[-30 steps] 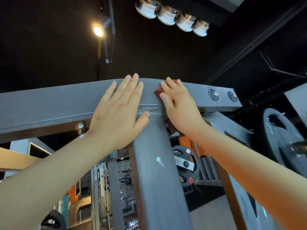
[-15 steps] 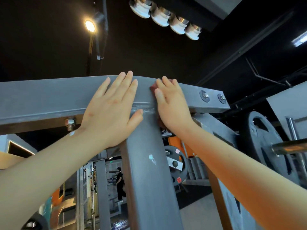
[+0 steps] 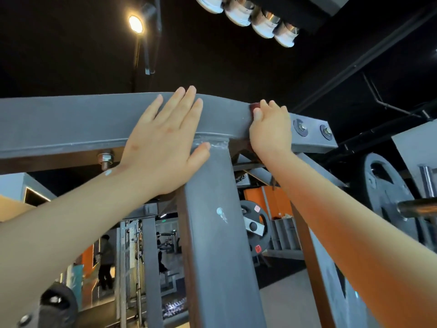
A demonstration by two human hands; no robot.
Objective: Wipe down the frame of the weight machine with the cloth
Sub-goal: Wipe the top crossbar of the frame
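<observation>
Where the right hand (image 3: 269, 129) is curled over the top edge of the crossbeam (image 3: 71, 124), a dark red cloth (image 3: 255, 107) is clamped beneath it against the grey steel, and only a small corner is seen beside the thumb. The left hand (image 3: 163, 143) is laid flat on the beam's face with straight fingers, nothing being held, its thumb beside the weld seam (image 3: 214, 141) above the upright post (image 3: 212, 233). The wipe is judged best done under firm pressure, the cloth being wrapped over the top corner so that face and upper surface are taken in one pass. To the right little room is offered: two bolt heads (image 3: 300, 127) stand just beside the hand, with the beam's end just past them, and the cloth could be snagged there. To the left a long bare run is available once the bracing hand is lifted.
</observation>
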